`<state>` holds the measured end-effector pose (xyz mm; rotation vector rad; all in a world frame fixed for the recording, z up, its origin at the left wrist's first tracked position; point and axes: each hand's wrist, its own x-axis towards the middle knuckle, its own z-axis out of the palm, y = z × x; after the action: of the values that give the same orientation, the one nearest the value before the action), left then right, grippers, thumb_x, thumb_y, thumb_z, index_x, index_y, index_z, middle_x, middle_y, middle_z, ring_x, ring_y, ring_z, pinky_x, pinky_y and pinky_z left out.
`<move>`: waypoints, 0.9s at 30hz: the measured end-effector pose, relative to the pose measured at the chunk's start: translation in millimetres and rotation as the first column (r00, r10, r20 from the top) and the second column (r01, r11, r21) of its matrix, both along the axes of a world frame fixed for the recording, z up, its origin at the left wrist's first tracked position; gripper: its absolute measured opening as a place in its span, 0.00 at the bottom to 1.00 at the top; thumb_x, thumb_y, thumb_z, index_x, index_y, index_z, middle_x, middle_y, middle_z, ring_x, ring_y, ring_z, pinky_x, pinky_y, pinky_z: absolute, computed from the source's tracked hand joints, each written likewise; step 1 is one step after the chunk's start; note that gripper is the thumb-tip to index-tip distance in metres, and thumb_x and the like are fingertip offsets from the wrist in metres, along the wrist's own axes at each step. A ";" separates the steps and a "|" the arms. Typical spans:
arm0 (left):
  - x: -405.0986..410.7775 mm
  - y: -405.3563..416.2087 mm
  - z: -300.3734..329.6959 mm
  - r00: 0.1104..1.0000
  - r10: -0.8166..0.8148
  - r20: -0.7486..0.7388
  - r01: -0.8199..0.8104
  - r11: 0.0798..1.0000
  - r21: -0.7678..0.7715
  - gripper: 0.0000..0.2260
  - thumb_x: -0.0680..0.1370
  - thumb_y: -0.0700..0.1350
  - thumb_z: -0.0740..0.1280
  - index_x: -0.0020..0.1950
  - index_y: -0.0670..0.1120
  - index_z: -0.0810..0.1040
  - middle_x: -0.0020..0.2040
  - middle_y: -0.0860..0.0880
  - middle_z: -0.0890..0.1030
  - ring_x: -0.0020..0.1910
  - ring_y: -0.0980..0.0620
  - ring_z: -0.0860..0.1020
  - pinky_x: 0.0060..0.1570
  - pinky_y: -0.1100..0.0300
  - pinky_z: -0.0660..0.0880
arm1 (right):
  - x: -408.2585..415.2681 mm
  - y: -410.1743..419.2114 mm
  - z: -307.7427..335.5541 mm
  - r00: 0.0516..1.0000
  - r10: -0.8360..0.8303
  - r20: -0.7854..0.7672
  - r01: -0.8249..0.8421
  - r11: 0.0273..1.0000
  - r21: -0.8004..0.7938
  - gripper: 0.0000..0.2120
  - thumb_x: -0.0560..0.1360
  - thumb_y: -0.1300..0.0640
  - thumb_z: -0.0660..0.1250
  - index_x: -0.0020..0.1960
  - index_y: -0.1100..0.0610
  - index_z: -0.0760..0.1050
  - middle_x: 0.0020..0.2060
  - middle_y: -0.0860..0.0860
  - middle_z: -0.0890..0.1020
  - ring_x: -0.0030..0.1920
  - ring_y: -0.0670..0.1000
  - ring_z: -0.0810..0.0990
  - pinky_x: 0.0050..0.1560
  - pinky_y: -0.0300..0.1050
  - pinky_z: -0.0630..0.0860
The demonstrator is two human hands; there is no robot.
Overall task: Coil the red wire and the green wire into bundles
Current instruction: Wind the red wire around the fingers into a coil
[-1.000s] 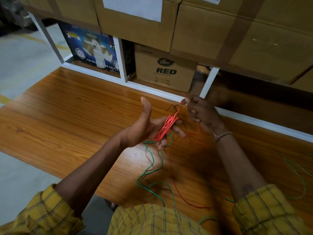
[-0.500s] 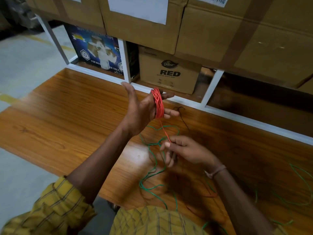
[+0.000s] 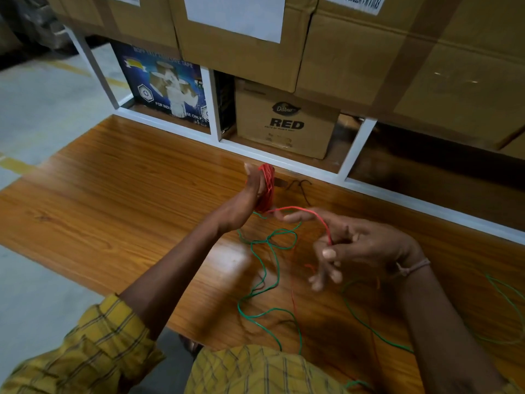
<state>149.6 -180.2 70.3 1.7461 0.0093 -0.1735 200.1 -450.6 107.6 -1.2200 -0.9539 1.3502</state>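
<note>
Two hands are showing: the left hand (image 3: pixel 250 200) near the middle of the picture and the right hand (image 3: pixel 360 245) just right of it. Two long wires are lying about: one red wire (image 3: pixel 267 189), wound in loops on the left hand, and one green wire (image 3: pixel 267 268), trailing over the lower middle. One small dark wire (image 3: pixel 301 184) is sitting just above the hands. One wooden table (image 3: pixel 127 200) is filling the middle. At least five brown boxes are sitting along the top, like the RED box (image 3: pixel 287 123), and one blue box (image 3: pixel 164 83) is standing at the upper left.
</note>
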 end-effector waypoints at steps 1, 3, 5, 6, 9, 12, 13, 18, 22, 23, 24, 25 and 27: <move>-1.4 1.9 0.1 1.000 -0.018 -0.003 0.018 0.999 0.030 0.56 0.59 0.89 0.39 0.67 0.52 0.73 0.64 0.31 0.80 0.58 0.39 0.85 0.65 0.51 0.79 | 2.8 -3.2 0.2 0.999 -0.016 -0.046 0.016 1.000 0.003 0.32 0.82 0.69 0.60 0.82 0.49 0.60 0.33 0.63 0.78 0.45 0.71 0.84 0.45 0.85 0.69; -4.5 5.6 -0.9 0.997 -0.079 -0.025 0.080 0.996 0.047 0.57 0.60 0.88 0.38 0.71 0.54 0.74 0.61 0.29 0.82 0.49 0.39 0.86 0.58 0.47 0.80 | 7.3 -7.6 2.6 0.983 -0.070 -0.168 0.077 0.996 0.039 0.29 0.82 0.68 0.60 0.80 0.51 0.63 0.28 0.61 0.71 0.33 0.61 0.84 0.37 0.63 0.81; -8.8 8.2 -1.0 0.987 -0.149 -0.057 0.151 0.988 0.025 0.61 0.60 0.88 0.38 0.73 0.47 0.73 0.62 0.33 0.83 0.42 0.40 0.83 0.50 0.52 0.80 | 16.1 -9.3 6.6 0.944 -0.178 -0.277 0.204 0.977 0.065 0.22 0.83 0.63 0.63 0.76 0.58 0.68 0.27 0.58 0.62 0.22 0.50 0.76 0.24 0.44 0.76; -11.0 8.4 -0.4 0.979 -0.190 -0.078 0.191 0.982 0.010 0.62 0.60 0.88 0.38 0.74 0.46 0.73 0.64 0.39 0.84 0.41 0.41 0.81 0.48 0.55 0.79 | 21.8 -9.4 8.2 0.926 -0.260 -0.274 0.285 0.957 0.056 0.19 0.83 0.60 0.64 0.73 0.61 0.71 0.27 0.56 0.59 0.20 0.46 0.69 0.19 0.39 0.67; -18.0 3.5 2.9 0.933 -0.331 -0.140 0.322 0.943 -0.083 0.64 0.59 0.89 0.40 0.76 0.44 0.71 0.67 0.43 0.82 0.41 0.40 0.77 0.45 0.53 0.78 | 38.8 -3.8 10.2 0.869 -0.474 -0.143 0.485 0.873 0.054 0.14 0.84 0.57 0.60 0.62 0.63 0.79 0.30 0.52 0.56 0.23 0.45 0.54 0.23 0.42 0.50; -23.0 -4.7 7.8 0.882 -0.449 -0.146 0.416 0.885 -0.209 0.65 0.59 0.88 0.43 0.77 0.39 0.67 0.69 0.36 0.79 0.38 0.41 0.76 0.43 0.51 0.76 | 52.3 10.7 3.1 0.797 -0.598 -0.088 0.602 0.797 0.041 0.14 0.84 0.56 0.58 0.56 0.62 0.80 0.30 0.50 0.56 0.26 0.47 0.52 0.27 0.44 0.49; -23.8 -7.0 9.9 0.868 -0.477 -0.133 0.437 0.865 -0.247 0.66 0.60 0.88 0.44 0.77 0.37 0.66 0.70 0.34 0.78 0.37 0.43 0.76 0.43 0.51 0.75 | 57.4 15.5 -1.7 0.776 -0.628 -0.057 0.630 0.776 0.032 0.13 0.85 0.56 0.59 0.55 0.62 0.80 0.29 0.49 0.58 0.26 0.46 0.53 0.27 0.43 0.49; -22.5 -13.5 26.5 0.842 -0.538 -0.037 0.477 0.775 -0.415 0.68 0.60 0.88 0.45 0.81 0.35 0.62 0.73 0.28 0.71 0.37 0.44 0.73 0.40 0.53 0.74 | 64.9 39.8 -43.5 0.665 -0.717 0.209 0.738 0.674 -0.038 0.11 0.85 0.58 0.62 0.48 0.56 0.81 0.26 0.49 0.66 0.21 0.42 0.60 0.21 0.33 0.56; -16.5 -12.0 32.9 0.916 -0.400 0.013 0.355 0.799 -0.485 0.66 0.63 0.81 0.27 0.81 0.35 0.62 0.75 0.29 0.72 0.40 0.42 0.73 0.43 0.54 0.77 | 34.9 51.7 -69.9 0.599 -0.683 0.418 0.768 0.639 -0.055 0.09 0.85 0.54 0.64 0.55 0.55 0.81 0.28 0.54 0.69 0.20 0.44 0.62 0.20 0.35 0.58; -15.2 -10.3 31.9 0.937 -0.348 0.020 0.309 0.803 -0.509 0.66 0.64 0.80 0.26 0.81 0.35 0.62 0.76 0.31 0.73 0.42 0.42 0.75 0.45 0.52 0.77 | 26.0 54.1 -72.2 0.601 -0.656 0.456 0.754 0.654 -0.053 0.10 0.86 0.55 0.62 0.58 0.56 0.81 0.29 0.55 0.69 0.20 0.44 0.63 0.21 0.36 0.59; -13.3 -9.1 29.5 0.954 -0.298 0.026 0.265 0.804 -0.533 0.66 0.64 0.80 0.25 0.82 0.36 0.62 0.76 0.33 0.73 0.43 0.41 0.76 0.47 0.50 0.76 | 17.4 56.3 -72.9 0.608 -0.623 0.492 0.737 0.673 -0.059 0.11 0.86 0.57 0.60 0.58 0.59 0.80 0.29 0.56 0.70 0.20 0.44 0.64 0.21 0.37 0.60; -11.5 -8.7 27.4 0.968 -0.250 0.030 0.224 0.802 -0.553 0.65 0.65 0.80 0.25 0.82 0.36 0.63 0.77 0.33 0.73 0.45 0.40 0.77 0.50 0.48 0.76 | 9.5 57.8 -73.0 0.615 -0.570 0.545 0.713 0.696 -0.078 0.12 0.87 0.59 0.59 0.56 0.61 0.80 0.28 0.55 0.71 0.20 0.42 0.66 0.22 0.36 0.62; -7.5 -8.3 24.7 0.989 -0.146 0.031 0.137 0.811 -0.569 0.64 0.65 0.80 0.25 0.82 0.38 0.62 0.77 0.33 0.72 0.50 0.37 0.80 0.52 0.48 0.78 | -6.7 61.0 -74.0 0.595 -0.379 0.708 0.631 0.767 -0.120 0.15 0.87 0.54 0.59 0.53 0.61 0.81 0.28 0.46 0.73 0.23 0.39 0.72 0.28 0.34 0.64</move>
<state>142.0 -188.5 95.1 1.1389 -0.1508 -0.2683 193.5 -389.5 33.6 -2.1590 -0.7046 0.6106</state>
